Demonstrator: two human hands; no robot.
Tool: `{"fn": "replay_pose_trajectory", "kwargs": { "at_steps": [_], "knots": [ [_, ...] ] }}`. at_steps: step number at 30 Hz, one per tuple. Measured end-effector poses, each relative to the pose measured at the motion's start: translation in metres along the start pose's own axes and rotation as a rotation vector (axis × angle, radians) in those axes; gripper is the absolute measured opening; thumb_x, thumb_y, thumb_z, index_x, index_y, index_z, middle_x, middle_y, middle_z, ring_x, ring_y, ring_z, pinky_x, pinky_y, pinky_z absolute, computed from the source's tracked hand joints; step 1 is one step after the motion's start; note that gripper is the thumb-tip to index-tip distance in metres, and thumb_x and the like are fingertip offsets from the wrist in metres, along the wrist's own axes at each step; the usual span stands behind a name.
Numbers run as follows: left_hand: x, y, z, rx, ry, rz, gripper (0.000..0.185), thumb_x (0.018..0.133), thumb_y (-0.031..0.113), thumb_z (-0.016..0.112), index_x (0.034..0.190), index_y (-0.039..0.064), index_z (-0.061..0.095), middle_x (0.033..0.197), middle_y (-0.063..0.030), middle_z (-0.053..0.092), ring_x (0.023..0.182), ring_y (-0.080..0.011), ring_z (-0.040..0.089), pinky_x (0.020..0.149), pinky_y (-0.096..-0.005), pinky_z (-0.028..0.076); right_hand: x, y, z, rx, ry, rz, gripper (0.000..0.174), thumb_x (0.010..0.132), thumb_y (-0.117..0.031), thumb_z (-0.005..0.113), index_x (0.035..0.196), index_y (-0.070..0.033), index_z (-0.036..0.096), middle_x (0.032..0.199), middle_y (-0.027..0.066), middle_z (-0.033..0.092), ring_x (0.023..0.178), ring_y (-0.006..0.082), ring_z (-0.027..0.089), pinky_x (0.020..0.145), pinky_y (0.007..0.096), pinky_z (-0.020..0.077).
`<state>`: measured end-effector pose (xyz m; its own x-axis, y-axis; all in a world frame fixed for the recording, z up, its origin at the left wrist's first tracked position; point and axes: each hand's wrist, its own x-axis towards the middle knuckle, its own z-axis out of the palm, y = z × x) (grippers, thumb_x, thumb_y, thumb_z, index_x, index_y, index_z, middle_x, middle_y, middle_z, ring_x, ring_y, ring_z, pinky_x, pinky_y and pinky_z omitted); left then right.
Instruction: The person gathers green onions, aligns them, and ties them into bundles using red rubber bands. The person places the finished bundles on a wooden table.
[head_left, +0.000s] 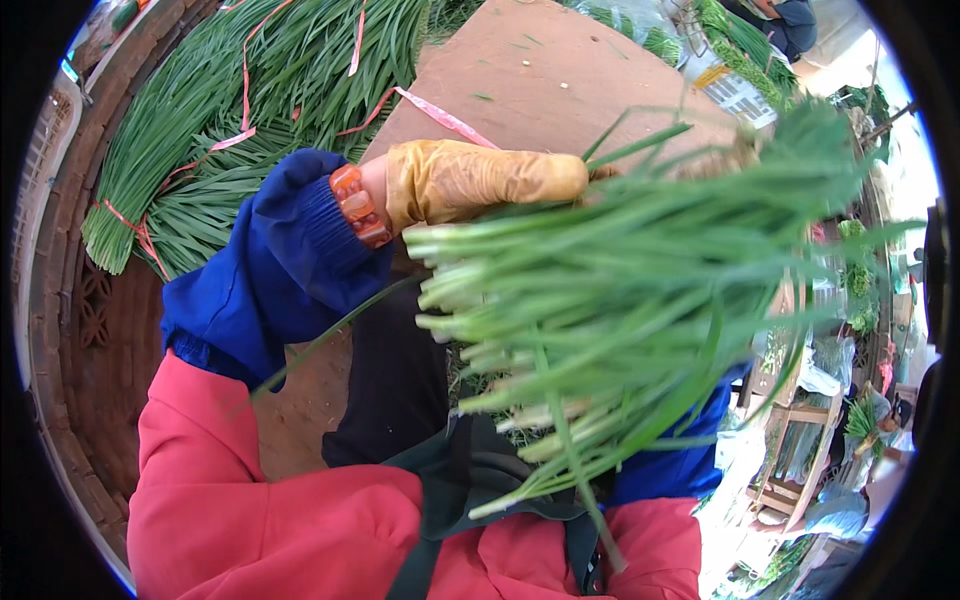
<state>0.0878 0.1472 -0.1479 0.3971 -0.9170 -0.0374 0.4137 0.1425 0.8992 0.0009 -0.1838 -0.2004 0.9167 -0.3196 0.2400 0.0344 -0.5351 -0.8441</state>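
A loose bunch of garlic chives (615, 285), blurred by motion, hangs in front of me above my lap. Its pale cut stem ends fan out to the left, and its leaves reach to the right. My left hand (487, 180), in a tan glove, grips the far side of the bunch; the leaves cover its fingers. An orange bead bracelet (358, 206) circles that wrist above a blue sleeve cover (277, 247). Most of my right hand lies behind the leaves. A tan patch (724, 157) beyond them may be its glove, and the right blue sleeve (667, 465) shows below.
Tied bundles of chives (195, 142) with pink ribbons lie at the far left. A brown board (517, 71) stretches ahead, with a pink ribbon (450, 120) across it. Wooden stools (795, 457) stand at right. Another person (787, 26) sits at the upper right.
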Motion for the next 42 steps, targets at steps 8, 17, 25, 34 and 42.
{"fn": "replay_pose_trajectory", "kwargs": {
  "at_steps": [8,17,25,34,42],
  "knots": [
    [-0.006,0.018,-0.032,0.105,0.486,0.072,0.073,0.089,0.042,0.072,0.141,-0.002,0.046,0.122,-0.0143,0.064,0.107,-0.0184,0.064,0.088,-0.0327,0.055,0.169,-0.037,0.161,0.457,-0.282,-0.041,0.045,0.087,-0.011,0.066,0.127,0.005,0.052,0.112,0.0121,0.064,0.100,0.0212,0.063,0.088,0.0371,0.0535],
    [0.002,0.007,-0.106,0.995,0.797,-0.055,0.079,0.091,0.050,0.064,0.143,-0.004,0.041,0.132,-0.0231,0.057,0.121,-0.0285,0.056,0.101,-0.0361,0.045,0.169,-0.008,0.164,0.488,-0.290,0.058,0.058,0.094,-0.017,0.061,0.143,0.006,0.042,0.139,0.0207,0.052,0.125,0.0251,0.053,0.107,0.0334,0.0407],
    [-0.021,0.008,-0.086,0.477,1.197,0.648,0.040,0.093,0.010,0.063,0.132,0.005,0.057,0.118,-0.0059,0.063,0.108,-0.0155,0.058,0.093,-0.0292,0.047,0.087,-0.009,0.032,0.171,0.186,-0.242,0.035,0.093,-0.018,0.058,0.120,0.003,0.063,0.120,0.0161,0.063,0.112,0.0257,0.061,0.099,0.0381,0.0485],
    [-0.040,0.027,0.015,-0.238,1.065,0.957,0.032,0.083,-0.003,0.056,0.111,0.011,0.062,0.107,-0.0048,0.066,0.094,-0.0211,0.064,0.084,-0.0395,0.052,-0.086,-0.166,0.089,0.152,0.102,-0.680,0.023,0.078,0.000,0.068,0.100,-0.009,0.069,0.091,0.0054,0.070,0.088,0.0222,0.064,0.080,0.0353,0.0499],
    [-0.031,0.003,0.053,-0.565,0.990,0.865,0.043,0.085,-0.005,0.052,0.124,0.014,0.053,0.124,-0.0067,0.061,0.108,-0.0267,0.059,0.091,-0.0460,0.050,-0.148,-0.199,0.119,-0.009,-0.093,-0.837,0.040,0.070,-0.009,0.079,0.109,-0.011,0.068,0.090,0.0062,0.063,0.080,0.0280,0.064,0.070,0.0412,0.0523]
  ]
}}
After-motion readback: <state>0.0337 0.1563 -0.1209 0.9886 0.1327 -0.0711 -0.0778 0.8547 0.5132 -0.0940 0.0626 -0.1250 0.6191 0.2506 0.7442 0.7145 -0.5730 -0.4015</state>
